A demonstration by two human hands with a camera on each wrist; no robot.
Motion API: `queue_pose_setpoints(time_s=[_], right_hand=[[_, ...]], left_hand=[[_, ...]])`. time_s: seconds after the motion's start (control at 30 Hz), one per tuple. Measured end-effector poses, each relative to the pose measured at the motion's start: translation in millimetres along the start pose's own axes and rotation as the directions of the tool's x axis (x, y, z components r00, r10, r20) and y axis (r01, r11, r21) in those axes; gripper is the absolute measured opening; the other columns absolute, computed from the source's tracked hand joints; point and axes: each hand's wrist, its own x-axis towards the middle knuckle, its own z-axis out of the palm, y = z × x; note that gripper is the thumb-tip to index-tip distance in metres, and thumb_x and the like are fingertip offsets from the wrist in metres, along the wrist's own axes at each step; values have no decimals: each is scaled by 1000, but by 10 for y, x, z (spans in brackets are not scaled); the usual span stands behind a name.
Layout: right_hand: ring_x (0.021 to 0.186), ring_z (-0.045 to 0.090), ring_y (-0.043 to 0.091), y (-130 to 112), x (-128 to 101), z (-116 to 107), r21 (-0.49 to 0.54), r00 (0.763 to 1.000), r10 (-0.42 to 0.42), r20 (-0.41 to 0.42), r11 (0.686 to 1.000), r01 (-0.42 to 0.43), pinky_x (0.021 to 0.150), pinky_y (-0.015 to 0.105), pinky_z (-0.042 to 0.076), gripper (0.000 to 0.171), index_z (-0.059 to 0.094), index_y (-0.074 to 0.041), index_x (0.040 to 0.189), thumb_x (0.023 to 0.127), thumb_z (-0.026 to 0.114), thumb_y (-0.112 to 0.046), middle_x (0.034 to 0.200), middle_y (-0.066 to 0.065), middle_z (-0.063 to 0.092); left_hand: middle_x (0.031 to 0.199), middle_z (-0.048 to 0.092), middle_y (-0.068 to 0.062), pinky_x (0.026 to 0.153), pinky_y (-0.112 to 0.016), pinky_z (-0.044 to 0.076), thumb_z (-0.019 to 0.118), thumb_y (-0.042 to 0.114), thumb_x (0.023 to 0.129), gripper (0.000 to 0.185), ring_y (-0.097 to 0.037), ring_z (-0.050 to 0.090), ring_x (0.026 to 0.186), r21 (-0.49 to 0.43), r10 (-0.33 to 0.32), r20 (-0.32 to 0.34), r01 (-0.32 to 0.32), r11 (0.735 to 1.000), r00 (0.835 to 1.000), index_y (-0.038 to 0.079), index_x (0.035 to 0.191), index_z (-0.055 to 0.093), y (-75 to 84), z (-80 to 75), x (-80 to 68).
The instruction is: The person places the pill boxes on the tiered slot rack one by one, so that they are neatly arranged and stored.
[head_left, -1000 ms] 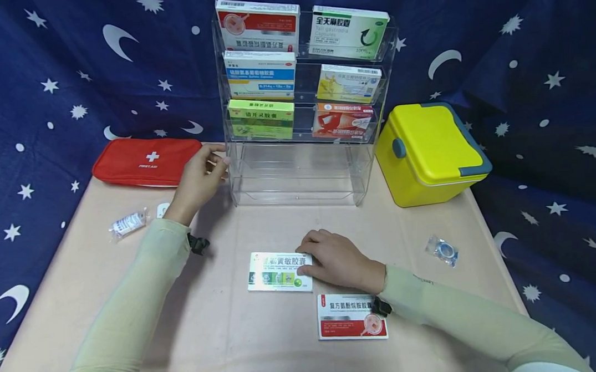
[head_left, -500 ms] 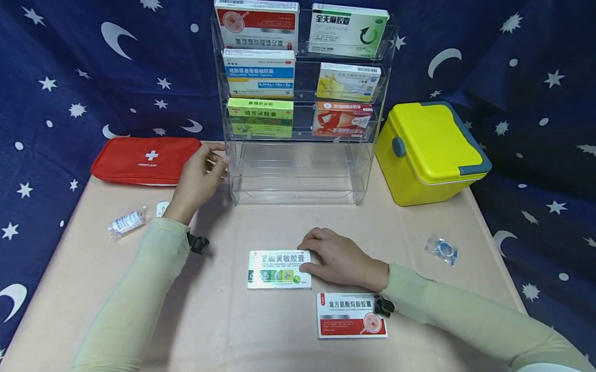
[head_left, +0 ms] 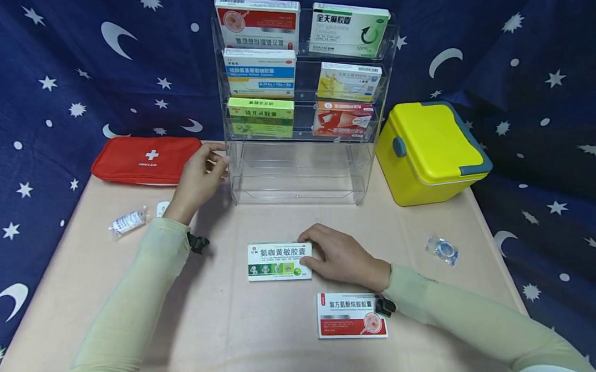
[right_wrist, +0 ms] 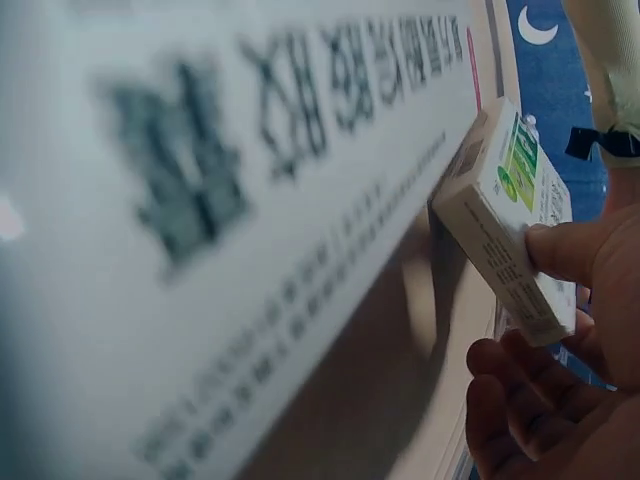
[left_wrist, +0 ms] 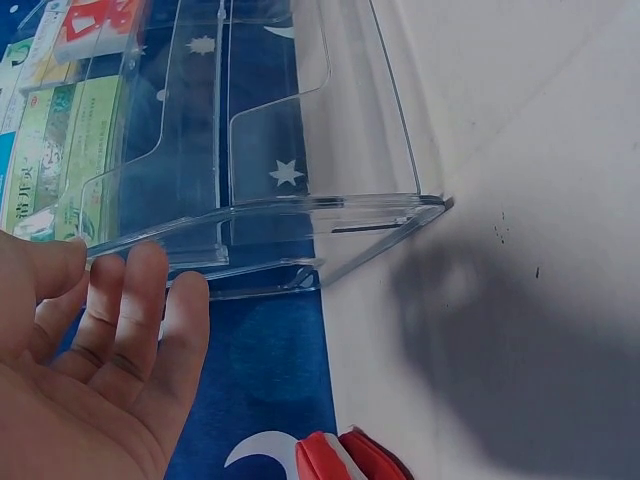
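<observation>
Fingers of my right hand (head_left: 342,257) now pinch the white-and-green medicine box (head_left: 279,261), tipped up off the table (head_left: 234,333) since earlier; my left hand (head_left: 199,179), fingers relaxed, stays beside the clear rack (head_left: 297,169).

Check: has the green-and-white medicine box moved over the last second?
Yes. The green-and-white box, gripped by the right hand, has tilted up and shifted toward the clear rack, away from the red-and-white box.
</observation>
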Motion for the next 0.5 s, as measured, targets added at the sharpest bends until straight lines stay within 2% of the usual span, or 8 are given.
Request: queue_pose_setpoints(time_s=[0.1, 0.27, 0.4, 0.5], right_hand=[[87, 54, 8, -33, -34, -6, 26, 1000, -28, -5, 999, 28, 65, 24, 48, 40, 58, -26, 125, 91, 78, -31, 120, -18, 56], [80, 55, 10, -57, -80, 8, 44, 998, -70, 5, 997, 70, 59, 21, 46, 43, 55, -24, 127, 91, 78, -28, 118, -17, 56], [77, 55, 5, -62, -137, 16, 100, 989, -140, 37, 986, 136, 59, 16, 49, 44, 51, -23, 129, 93, 76, -22, 118, -14, 57], [81, 56, 1, -58, -171, 26, 136, 979, -196, 47, 973, 189, 64, 15, 52, 43, 50, -22, 129, 94, 74, -18, 122, -12, 58]], left_hand=[[100, 61, -13, 62, -21, 54, 60, 21, 105, 34, -30, 68, 85, 8, 2, -4, -2, 1000, 1000, 8, 135, 55, -3, -6, 3], [100, 61, -13, 62, -21, 55, 59, 20, 105, 33, -29, 68, 85, 19, -3, -4, 3, 1000, 1000, 8, 136, 55, -13, -2, 7], [100, 61, -13, 62, -21, 54, 59, 20, 105, 33, -29, 68, 86, 21, -2, 1, 2, 1000, 1000, 8, 136, 55, -12, 5, 8], [100, 61, -13, 61, -21, 54, 58, 20, 105, 33, -29, 68, 85, 21, -2, 0, 2, 1000, 1000, 8, 136, 55, -4, 2, 6]])
